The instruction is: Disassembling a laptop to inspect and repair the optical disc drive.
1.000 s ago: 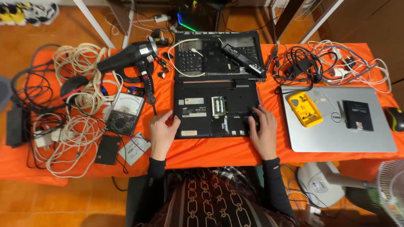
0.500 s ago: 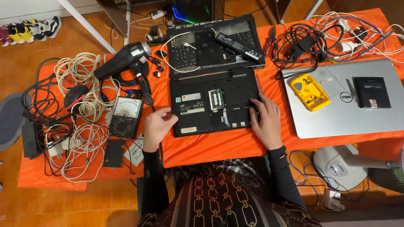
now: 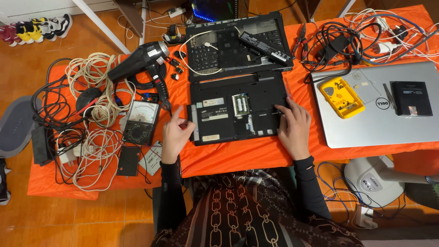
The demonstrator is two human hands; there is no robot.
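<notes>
A black laptop base point(image 3: 228, 89) lies upside down on the orange-covered table point(image 3: 238, 155) in front of me, its memory bay uncovered. My left hand point(image 3: 173, 135) is at the base's left edge, thumb and fingertips against the grey strip point(image 3: 194, 123) along that side, index finger raised. Whether it grips the strip is not clear. My right hand point(image 3: 295, 128) rests flat on the base's right part, fingers spread, holding nothing.
Behind the base lies another opened black laptop point(image 3: 228, 50) with a long battery point(image 3: 265, 45) on it. A hair dryer point(image 3: 137, 61), an analogue meter point(image 3: 139, 121) and coiled cables point(image 3: 96, 91) are at left. A silver laptop point(image 3: 379, 123) bearing a yellow case point(image 3: 340, 96) is at right.
My left hand has slid from the base's lower left part to its left edge, index finger now lifted. My right hand stays on the right part. The view has shifted.
</notes>
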